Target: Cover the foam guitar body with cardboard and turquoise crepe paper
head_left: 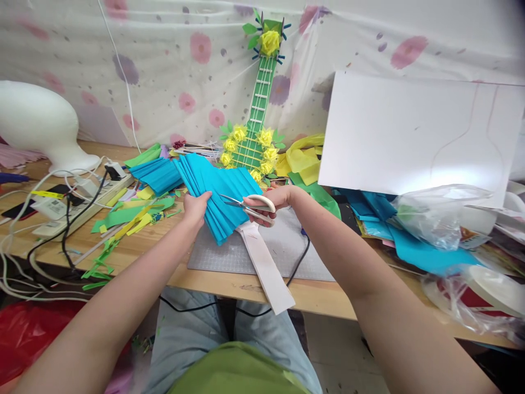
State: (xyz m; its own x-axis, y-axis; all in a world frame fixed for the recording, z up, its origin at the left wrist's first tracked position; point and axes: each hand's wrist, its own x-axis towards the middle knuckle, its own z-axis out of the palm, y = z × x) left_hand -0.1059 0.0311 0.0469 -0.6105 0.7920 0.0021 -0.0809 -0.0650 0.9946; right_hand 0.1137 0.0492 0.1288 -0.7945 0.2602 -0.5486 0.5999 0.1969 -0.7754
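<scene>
From my remote seat, the wooden counter (pixel 164 249) spans the whole middle of the frame, with a flowered sheet hung behind it. A big white board (pixel 410 131) leans at the upper right, and a white foam form (pixel 36 123) stands at the upper left. Crumpled clear plastic bags (pixel 435 213) lie at the right edge. A green paper guitar (pixel 258 109) trimmed with yellow flowers stands upright at top centre against the sheet. Just below it, at the centre of the frame, the pleated blue paper (pixel 213 191) fans out across the grey cutting mat (pixel 283 246). A pale strip (pixel 266 268) runs from under it past the counter's near edge. Green scraps (pixel 123 216) litter the left side beside a power strip (pixel 82 202). My left hand (pixel 197 208) is pressed down on the fan's left edge, fingers curled over the folds. My right hand (pixel 276 197) is closed through the handles of the scissors (pixel 254 207), their blades pointing left and lying on the blue folds.
</scene>
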